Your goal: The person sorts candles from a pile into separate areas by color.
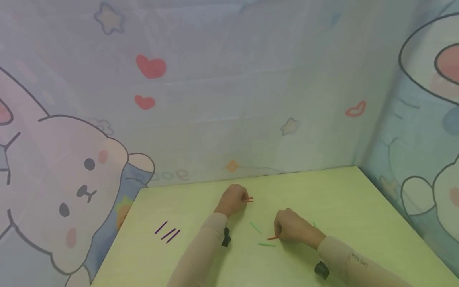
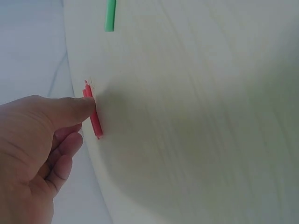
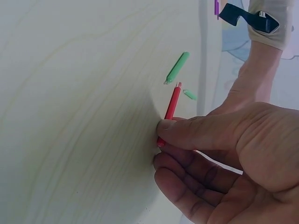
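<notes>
While hands (image 1: 232, 199) (image 1: 292, 225) pinch red sticks (image 2: 96, 125) (image 3: 172, 103) | wood-grained tabletop (image 1: 322, 193) | cartoon-printed backdrop (image 1: 229, 99)

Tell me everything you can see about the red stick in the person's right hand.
The red stick is slim and straight, with a smooth surface that looks like plastic and a small, narrower tip at its free end. The right hand pinches it toward its other end, the thumb covering part of it. In the head view it points left over the tabletop, just beyond a green stick. Whether it touches the tabletop is unclear.
</notes>
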Demonstrator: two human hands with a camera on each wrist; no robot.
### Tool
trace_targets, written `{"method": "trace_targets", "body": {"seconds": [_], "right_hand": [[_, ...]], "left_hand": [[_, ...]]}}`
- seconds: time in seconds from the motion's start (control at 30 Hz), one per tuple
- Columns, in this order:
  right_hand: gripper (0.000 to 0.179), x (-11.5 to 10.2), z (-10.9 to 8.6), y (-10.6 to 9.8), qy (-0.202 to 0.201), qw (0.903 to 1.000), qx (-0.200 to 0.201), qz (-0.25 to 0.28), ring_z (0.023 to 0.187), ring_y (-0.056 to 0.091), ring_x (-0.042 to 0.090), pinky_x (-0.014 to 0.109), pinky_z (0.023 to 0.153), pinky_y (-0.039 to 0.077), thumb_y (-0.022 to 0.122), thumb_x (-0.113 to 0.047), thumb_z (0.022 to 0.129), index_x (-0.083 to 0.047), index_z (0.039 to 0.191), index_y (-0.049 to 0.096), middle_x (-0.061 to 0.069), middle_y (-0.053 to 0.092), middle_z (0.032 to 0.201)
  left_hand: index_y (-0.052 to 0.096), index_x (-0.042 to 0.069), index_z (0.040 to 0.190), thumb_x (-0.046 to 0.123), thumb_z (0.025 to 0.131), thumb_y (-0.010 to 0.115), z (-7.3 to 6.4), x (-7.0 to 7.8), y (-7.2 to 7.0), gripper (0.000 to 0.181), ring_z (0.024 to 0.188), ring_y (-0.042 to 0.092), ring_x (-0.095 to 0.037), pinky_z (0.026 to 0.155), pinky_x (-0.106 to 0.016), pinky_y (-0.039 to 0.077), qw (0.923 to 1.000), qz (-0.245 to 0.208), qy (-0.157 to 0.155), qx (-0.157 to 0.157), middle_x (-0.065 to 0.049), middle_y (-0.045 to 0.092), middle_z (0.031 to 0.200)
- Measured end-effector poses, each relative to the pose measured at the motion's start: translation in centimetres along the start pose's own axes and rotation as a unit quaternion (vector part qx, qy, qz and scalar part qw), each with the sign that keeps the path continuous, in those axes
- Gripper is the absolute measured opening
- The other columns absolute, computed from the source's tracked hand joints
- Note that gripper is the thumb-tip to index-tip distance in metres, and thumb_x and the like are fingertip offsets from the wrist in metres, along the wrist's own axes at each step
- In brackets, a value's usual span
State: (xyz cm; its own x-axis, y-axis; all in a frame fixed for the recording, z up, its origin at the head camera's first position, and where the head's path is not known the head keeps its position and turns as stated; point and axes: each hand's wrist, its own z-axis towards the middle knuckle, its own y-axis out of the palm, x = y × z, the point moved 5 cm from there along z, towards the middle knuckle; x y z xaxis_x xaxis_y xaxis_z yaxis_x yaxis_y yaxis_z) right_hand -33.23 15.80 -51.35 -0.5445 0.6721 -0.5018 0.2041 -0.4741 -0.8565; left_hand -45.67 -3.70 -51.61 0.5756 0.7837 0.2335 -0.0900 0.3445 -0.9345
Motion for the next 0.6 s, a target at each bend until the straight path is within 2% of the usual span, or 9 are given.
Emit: {"method": "trace_targets", "body": {"seconds": [0.13,0.27,0.33,0.37,0.47,0.57,0.6], "right_hand": [[0.025,0.0,0.1,0.1,0.003,1.0,0.0,0.002,0.061,0.061,0.004,0.025,0.059,0.058,0.084,0.015,0.075,-0.01,0.073,0.083,-0.002,0.077,0.073],[0.025,0.1,0.1,0.0,-0.003,1.0,0.004,0.005,0.06,0.06,0.004,0.025,0.057,0.057,0.082,0.014,0.073,-0.01,0.072,0.083,-0.003,0.076,0.071],[0.025,0.2,0.1,0.0,-0.008,0.9999,0.007,0.008,0.06,0.06,0.005,0.026,0.057,0.056,0.081,0.014,0.072,-0.01,0.07,0.082,-0.005,0.074,0.069],[0.023,1.1,0.2,0.6,-0.028,0.9995,0.012,0.005,0.061,0.061,0.006,0.026,0.058,0.056,0.081,0.011,0.073,-0.012,0.071,0.082,-0.005,0.074,0.07],[0.023,1.2,0.2,0.6,-0.035,0.9993,0.013,0.009,0.062,0.061,0.006,0.027,0.058,0.057,0.08,0.011,0.074,-0.012,0.071,0.081,-0.007,0.073,0.07],[0.024,1.0,0.2,0.6,-0.03,0.9995,0.006,0.003,0.067,0.063,0.007,0.027,0.061,0.058,0.081,0.012,0.076,-0.012,0.073,0.081,-0.005,0.074,0.074],[0.026,0.1,0.0,-0.1,-0.01,0.9999,0.001,0.004,0.066,0.063,0.006,0.027,0.061,0.058,0.081,0.014,0.075,-0.011,0.072,0.08,-0.006,0.074,0.073]], "left_hand": [[0.087,0.008,0.1,0.01,0.095,0.09,0.0,0.5,-0.7,0.007,0.099,0.078,-0.023,0.098,-0.039,0.063,0.9998,0.015,0.012,0.004,-0.005,0.084,0.1],[0.087,0.007,0.107,0.016,0.094,0.092,-0.1,1.4,-2.0,0.017,0.1,0.077,-0.023,0.096,-0.038,0.063,0.9996,0.01,0.024,0.006,-0.006,0.083,0.105],[0.086,0.006,0.11,0.017,0.093,0.092,-0.3,1.9,-2.6,0.021,0.1,0.076,-0.022,0.094,-0.036,0.063,0.9997,-0.002,0.025,0.007,-0.007,0.082,0.106],[0.086,0.006,0.11,0.017,0.092,0.093,-0.4,2.1,-2.9,0.022,0.099,0.075,-0.021,0.092,-0.035,0.063,0.9996,-0.008,0.026,0.008,-0.007,0.082,0.106],[0.086,0.006,0.111,0.014,0.093,0.092,-1.0,2.6,-3.6,0.02,0.098,0.075,-0.021,0.09,-0.034,0.063,0.9993,-0.024,0.029,0.009,-0.007,0.082,0.106],[0.086,0.005,0.111,0.01,0.094,0.091,-1.8,3.0,-4.0,0.018,0.098,0.077,-0.023,0.089,-0.033,0.063,0.9986,-0.045,0.028,-0.003,-0.008,0.081,0.106],[0.086,0.004,0.111,0.009,0.095,0.09,-2.1,3.2,-4.1,0.018,0.1,0.078,-0.024,0.089,-0.032,0.063,0.998,-0.057,0.026,-0.011,-0.008,0.081,0.107]]}}
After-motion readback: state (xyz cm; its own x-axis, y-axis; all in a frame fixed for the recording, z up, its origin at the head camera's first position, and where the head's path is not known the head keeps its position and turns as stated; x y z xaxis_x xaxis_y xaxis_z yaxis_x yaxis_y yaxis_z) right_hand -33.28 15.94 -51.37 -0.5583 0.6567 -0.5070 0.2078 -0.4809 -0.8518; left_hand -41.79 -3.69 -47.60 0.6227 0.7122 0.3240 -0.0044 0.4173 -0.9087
